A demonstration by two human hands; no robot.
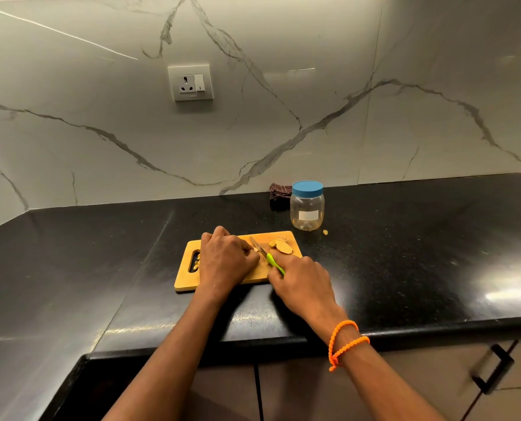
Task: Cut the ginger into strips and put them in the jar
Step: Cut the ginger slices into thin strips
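A wooden cutting board [219, 287] lies on the black granite countertop [405, 262], close to its front edge, with a slotted handle hole [194, 261] at the board's left end. The left hand [226, 259] rests knuckles-up on the middle of the board, fingers curled down and pressed together over a small ginger piece [255, 249] at the fingertips; most of that piece is hidden. The right hand [301, 286] grips the green handle of a small knife [266, 255], fingers wrapped round it, at the board's front right corner. The blade slants up and left toward the board's back edge, its side just beside the left fingertips. Two larger peeled ginger pieces [281, 246] lie near the board's back right corner, apart from the blade. Pale scraps [197, 262] show in the handle hole.

A clear plastic jar [307, 212] with a blue screw lid [307, 187] on stands upright behind the board's right end, well back from the counter's front edge; its white label [308, 215] bears no readable writing. A small ginger scrap [325, 232] lies on the counter just right of the jar's base. A dark checked cloth [279, 194] sits behind the jar against the veined marble backsplash, which carries a white socket with switch [190, 83]; any marking on it is too small to read. An orange beaded cord [344, 341] circles the right wrist.
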